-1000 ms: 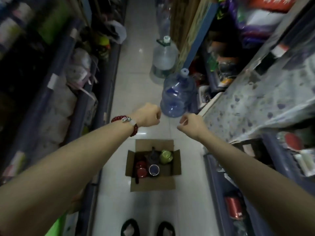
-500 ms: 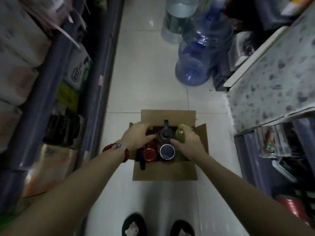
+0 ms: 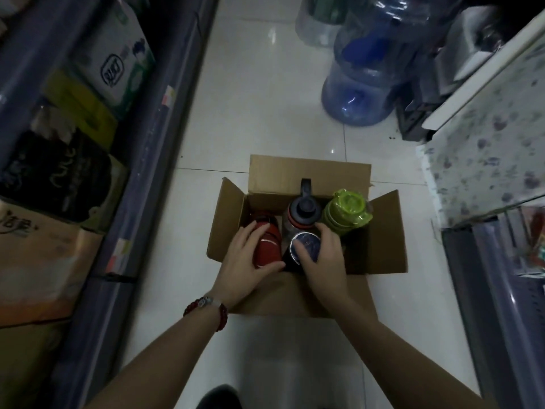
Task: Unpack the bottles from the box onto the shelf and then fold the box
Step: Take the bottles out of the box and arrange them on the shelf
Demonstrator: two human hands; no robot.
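An open cardboard box (image 3: 380,240) stands on the white tiled floor, flaps spread. Inside stand a red bottle (image 3: 269,246), a dark bottle with a shiny round top (image 3: 306,246), a grey bottle with a dark cap and handle (image 3: 303,211) and a lime-green bottle (image 3: 346,211). My left hand (image 3: 250,261) wraps around the red bottle. My right hand (image 3: 321,261) grips the dark shiny-topped bottle from its right side. Both bottles are still down inside the box.
Shelving with packaged goods (image 3: 73,143) lines the left of the narrow aisle. A speckled counter (image 3: 486,143) and lower shelves (image 3: 501,290) stand on the right. Two large water jugs (image 3: 362,84) sit on the floor beyond the box.
My view has dropped closer to the box. Both hands came down from chest height into the box and closed on the red bottle and the dark bottle.
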